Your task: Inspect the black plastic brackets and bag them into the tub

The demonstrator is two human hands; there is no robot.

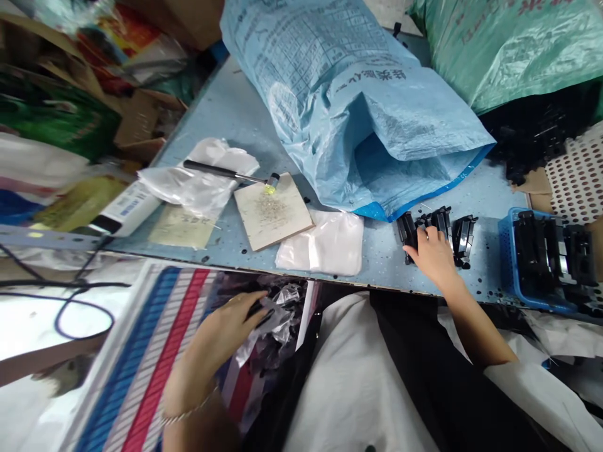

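Observation:
My right hand point(434, 253) rests on a small heap of black plastic parts point(459, 232) near the front edge of the blue table point(235, 107), its fingers curled over some of them. My left hand point(226, 333) reaches down below the table edge into a striped red, white and blue woven bag point(151, 358). Its fingers pinch a dark piece wrapped in clear plastic film point(276, 314). A bracelet sits on that wrist.
A big light blue sack point(358, 107) lies open on the table. A small hammer point(226, 172) rests across a white bag and a square board point(272, 210). A blue basket point(506, 251) with black parts stands at right, a green sack point(509, 44) behind it.

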